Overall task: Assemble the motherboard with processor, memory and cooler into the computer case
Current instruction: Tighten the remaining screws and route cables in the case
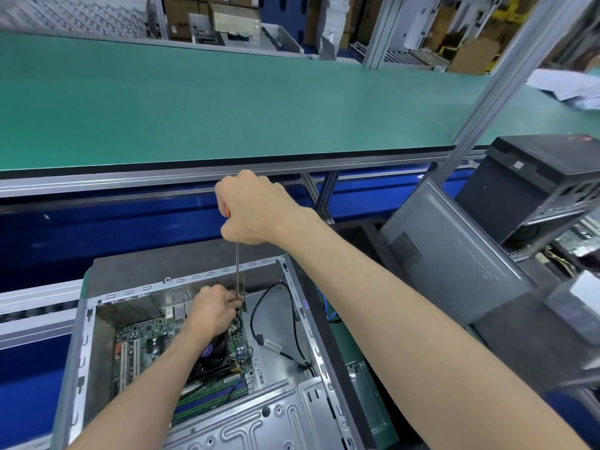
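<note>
An open grey computer case [293,414] lies on its side in front of me. Inside it sits the green motherboard [144,349] with a black cooler fan [214,354] and memory sticks [207,402]. My right hand [253,209] grips the orange handle of a long screwdriver [238,274] held upright above the case. Its tip goes down near the board's far right corner. There my left hand [214,308] pinches the lower shaft. The tip itself is hidden by my fingers.
A black cable [259,323] loops over the bare metal floor of the case to the right of the board. A grey side panel [454,254] leans at the right, with another black case [532,186] behind it. A green conveyor surface [227,102] stretches beyond.
</note>
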